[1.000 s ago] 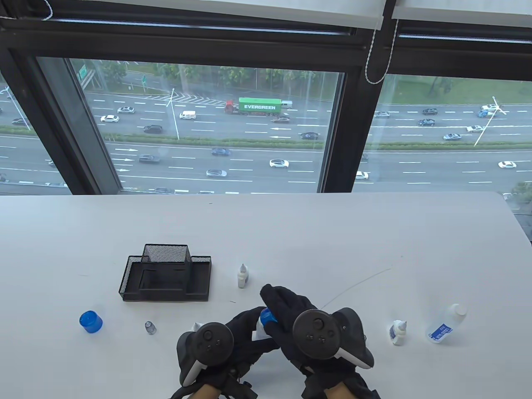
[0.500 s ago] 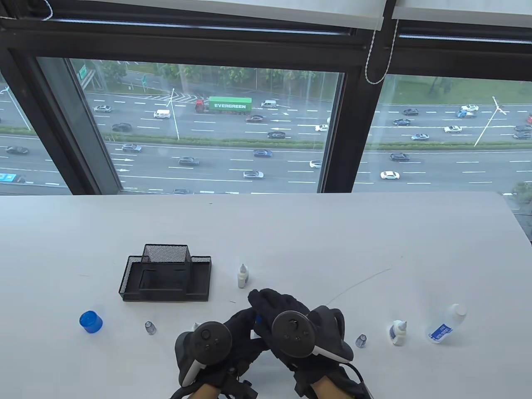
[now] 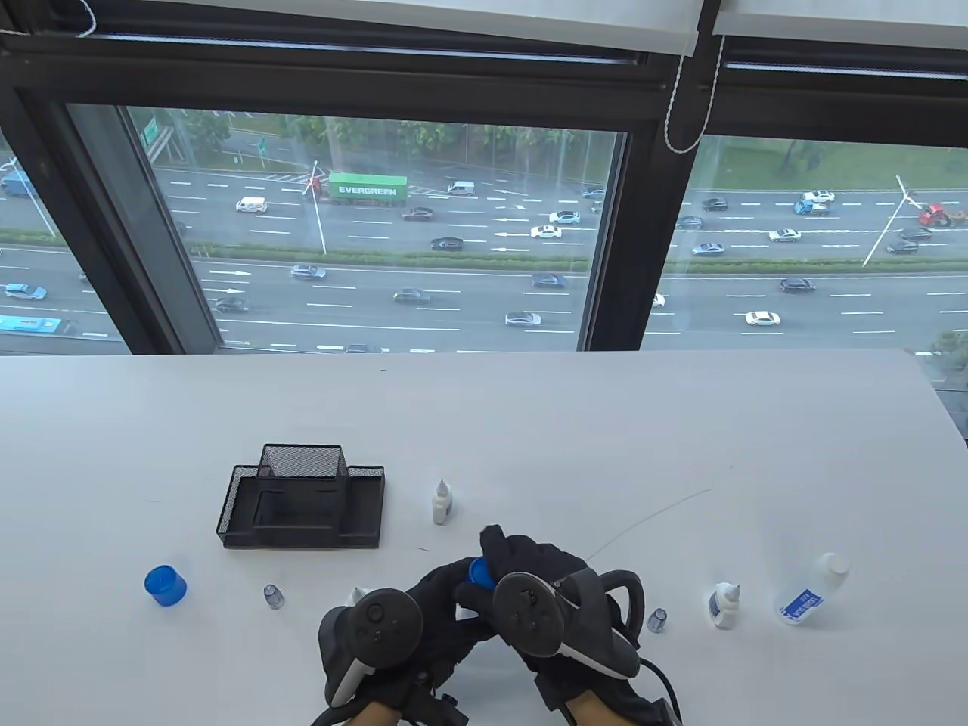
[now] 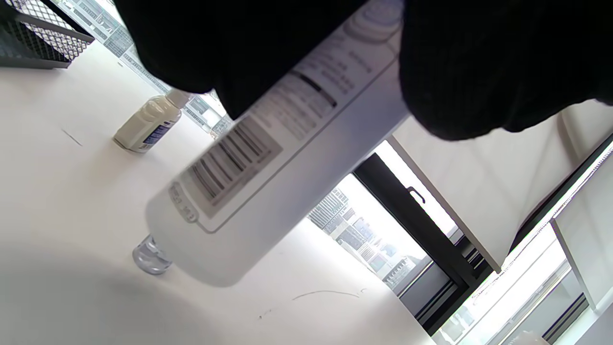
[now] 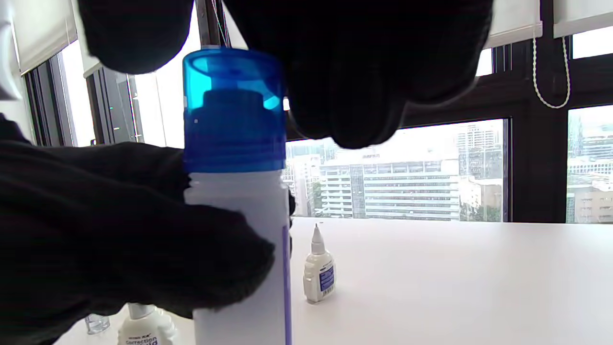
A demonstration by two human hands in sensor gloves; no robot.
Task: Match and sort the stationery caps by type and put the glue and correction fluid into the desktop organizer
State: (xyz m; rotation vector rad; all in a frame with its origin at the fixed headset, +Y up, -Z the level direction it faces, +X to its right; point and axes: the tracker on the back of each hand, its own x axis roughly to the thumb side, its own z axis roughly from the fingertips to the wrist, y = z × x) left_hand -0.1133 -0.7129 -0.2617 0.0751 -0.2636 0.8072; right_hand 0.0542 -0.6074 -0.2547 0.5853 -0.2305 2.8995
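Glue point(image 5: 239, 249) gripped upright in left hand point(image 3: 423, 612) near organizer point(image 3: 302, 499), steadied so right hand point(image 3: 529, 575), fingers curled over blue cap point(image 5: 233, 110), can seat it.

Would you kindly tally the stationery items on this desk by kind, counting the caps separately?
Glue bottles: 2
Correction fluid bottles: 3
Blue caps: 2
Small clear caps: 2
Black mesh organizer: 1
Total: 10
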